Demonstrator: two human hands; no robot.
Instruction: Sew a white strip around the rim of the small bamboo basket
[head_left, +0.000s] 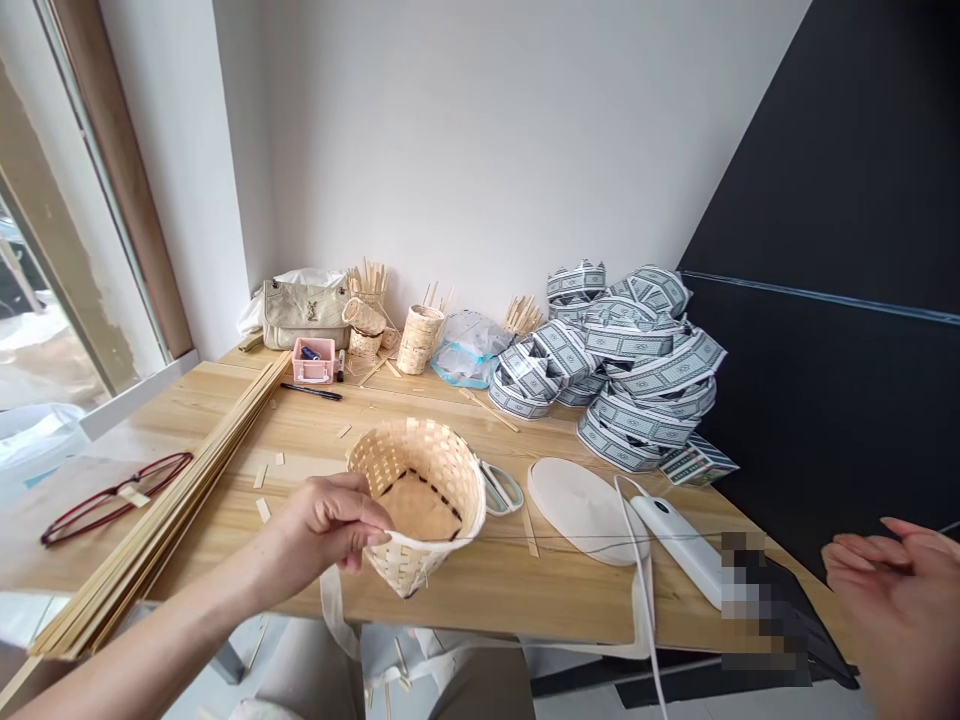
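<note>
The left hand (330, 520) grips a small woven pale bamboo basket (420, 500) by its near rim, fingers pinched on the weave, holding it tilted just above the front edge of the light wooden tabletop (480, 590) so its open mouth faces up and back. A thin dark thread (600, 537) runs taut from the basket across to the right hand (900, 580) at the far right, whose fingers are curled together on it. Just behind the basket lie pale-handled scissors (501, 488), beside a white oval disc (585, 510). Long bamboo strips (187, 490) lie diagonally at the left, next to red-framed glasses (112, 497). A heap of patterned grey-white folded bands (637, 370) sits at the back right.
</note>
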